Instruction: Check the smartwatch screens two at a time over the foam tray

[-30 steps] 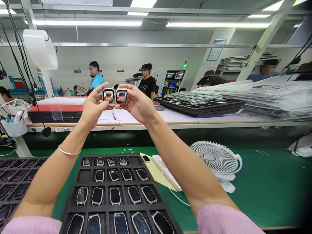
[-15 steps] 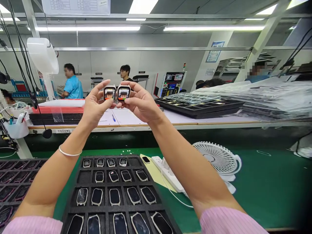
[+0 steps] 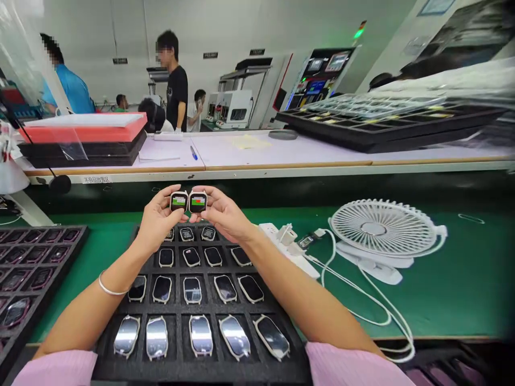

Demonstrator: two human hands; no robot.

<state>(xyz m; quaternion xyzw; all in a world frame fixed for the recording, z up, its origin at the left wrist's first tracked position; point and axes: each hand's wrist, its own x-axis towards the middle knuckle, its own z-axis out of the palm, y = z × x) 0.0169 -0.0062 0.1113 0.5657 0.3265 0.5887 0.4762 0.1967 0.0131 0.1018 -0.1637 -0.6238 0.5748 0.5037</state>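
Note:
My left hand (image 3: 156, 221) pinches a small smartwatch body (image 3: 179, 201) with a lit screen. My right hand (image 3: 223, 213) pinches a second smartwatch body (image 3: 198, 202), also lit, pressed side by side against the first. Both are held just above the far end of a black foam tray (image 3: 140, 354). The tray's pockets hold several watch bodies with dark screens (image 3: 192, 289). A silver bangle (image 3: 109, 289) circles my left wrist.
A second black tray (image 3: 60, 257) lies at the left. A white desk fan (image 3: 380, 230), a power strip (image 3: 287, 252) and white cables (image 3: 374, 305) lie on the green mat at the right. A raised shelf (image 3: 281, 166) behind carries trays. Other people stand in the background.
Both hands have come down with the two watches, from raised at face height to just above the tray. The view has tilted downward, and the watch screens now show green and red bars.

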